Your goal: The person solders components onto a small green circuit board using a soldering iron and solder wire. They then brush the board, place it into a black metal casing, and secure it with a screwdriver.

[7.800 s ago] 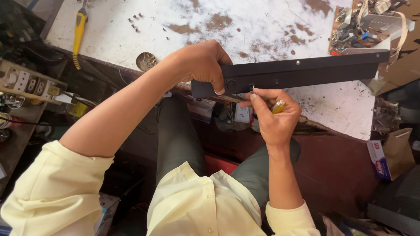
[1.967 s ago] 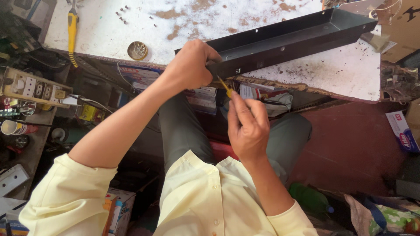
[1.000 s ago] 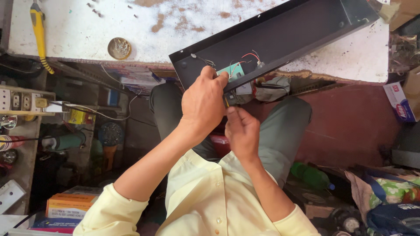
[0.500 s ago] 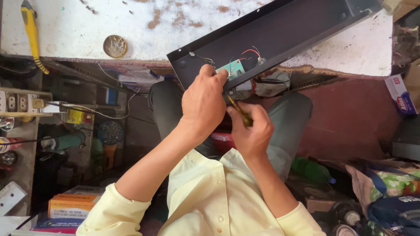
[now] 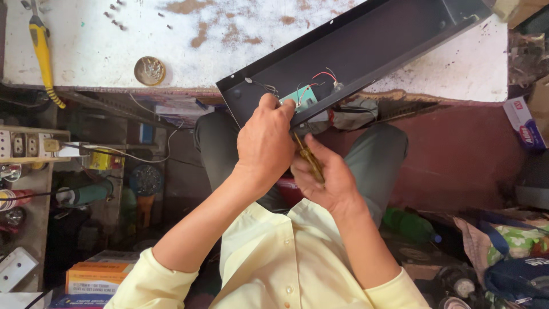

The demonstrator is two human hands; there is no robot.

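White worktable [image 5: 229, 51], black metal tray [image 5: 366, 51] above left hand [image 5: 266, 143]

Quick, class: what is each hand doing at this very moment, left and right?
Left hand: closed on the near edge of the long black metal tray.
Right hand: closed around a yellow-handled screwdriver, tip toward the tray's edge.

Bright, even daylight; sharp; underbench perhaps shadowed.

black metal channel [image 5: 366, 51], teal board [image 5: 300, 97], amber-handled screwdriver [image 5: 310, 163], pale yellow sleeves [image 5: 163, 277], rust-spotted white table [image 5: 229, 40].
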